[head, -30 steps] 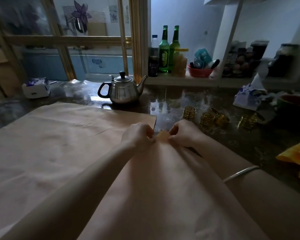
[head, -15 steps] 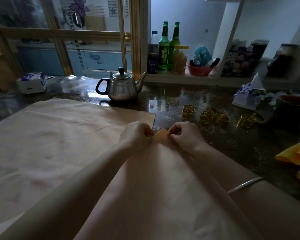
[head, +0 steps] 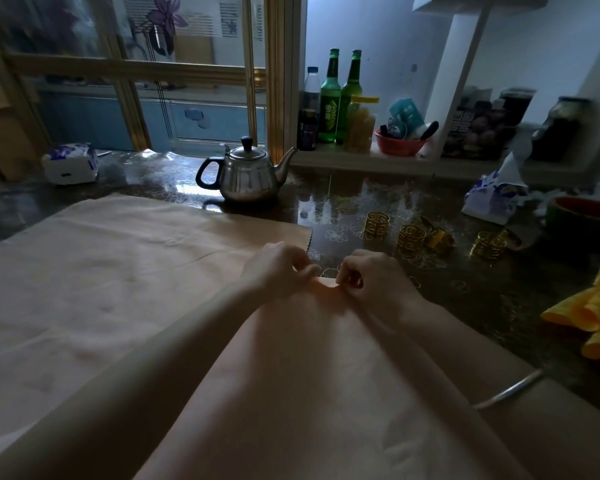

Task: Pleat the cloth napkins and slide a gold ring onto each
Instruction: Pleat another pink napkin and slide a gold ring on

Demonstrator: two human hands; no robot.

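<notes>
A large peach cloth napkin [head: 125,271] lies spread over the dark glossy table [head: 499,299]. Its near corner is folded towards me, and both hands pinch that fold's far edge side by side. My left hand [head: 278,268] grips it from the left, my right hand [head: 371,275] from the right, fingers curled. Several gold rings stand on the table beyond my right hand: one [head: 376,226], another [head: 411,242], a third [head: 489,245]. A silver bangle [head: 510,389] sits on my right forearm.
A steel teapot [head: 250,174] stands behind the napkin. A tissue pack [head: 70,162] lies far left, another torn pack [head: 492,195] far right. Yellow cloths [head: 593,317] lie at the right edge. Green bottles [head: 329,98], a jar and a red bowl [head: 399,145] fill the back ledge.
Both hands have drawn the pinched fold a little back towards me; the cloth tip that stuck up between them now lies lower.
</notes>
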